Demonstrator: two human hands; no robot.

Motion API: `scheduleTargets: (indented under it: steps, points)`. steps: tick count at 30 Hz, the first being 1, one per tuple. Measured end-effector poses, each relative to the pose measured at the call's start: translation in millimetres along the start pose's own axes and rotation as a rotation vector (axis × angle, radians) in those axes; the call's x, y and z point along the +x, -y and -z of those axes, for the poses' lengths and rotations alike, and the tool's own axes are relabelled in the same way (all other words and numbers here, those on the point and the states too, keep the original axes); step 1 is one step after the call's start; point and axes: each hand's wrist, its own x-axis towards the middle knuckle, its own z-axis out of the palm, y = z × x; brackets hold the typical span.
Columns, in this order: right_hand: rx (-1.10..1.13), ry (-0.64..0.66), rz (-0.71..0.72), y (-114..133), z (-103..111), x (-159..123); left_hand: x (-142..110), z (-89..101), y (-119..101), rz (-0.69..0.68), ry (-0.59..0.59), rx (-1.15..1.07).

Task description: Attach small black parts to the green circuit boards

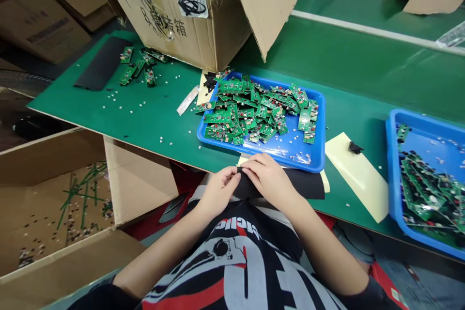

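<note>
Both my hands meet at the near edge of the green table [152, 116], over a black sheet [305, 183] that lies along that edge. My left hand [217, 190] pinches the sheet's left end, fingers closed. My right hand [268, 177] rests curled on top of the sheet, its fingertips pressed together against the left hand's. Just beyond them stands a blue tray [312, 155] piled with several small green circuit boards [250, 114].
A second blue tray [428, 128] of boards sits at the right. Yellowish paper strips [358, 177] lie between the trays. A large open cardboard box [189, 14] stands behind, with loose boards [140, 65] and a black sheet [101, 63] at left. An open carton [54, 203] with scraps sits below left.
</note>
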Motion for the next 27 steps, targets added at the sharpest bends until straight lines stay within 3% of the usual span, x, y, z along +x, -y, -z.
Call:
scheduleTargets:
  steps: [7, 19, 23, 27]
  points:
    - [0.034, 0.152, -0.017, 4.7, 10.1, 15.8, -1.4, 2.4, -0.1, -0.071, -0.005, 0.107]
    - [0.017, 0.166, 0.059, 3.3, 8.3, 11.8, -0.3, -2.8, 3.3, 0.015, 0.05, 0.033]
    - [0.24, 0.048, 0.021, -4.5, 12.8, -2.4, 0.4, -1.4, 4.6, 0.064, 0.052, -0.003]
    - [0.634, -0.244, -0.182, -25.3, 21.3, -36.2, 0.6, 8.9, 7.2, 0.082, 0.007, 0.019]
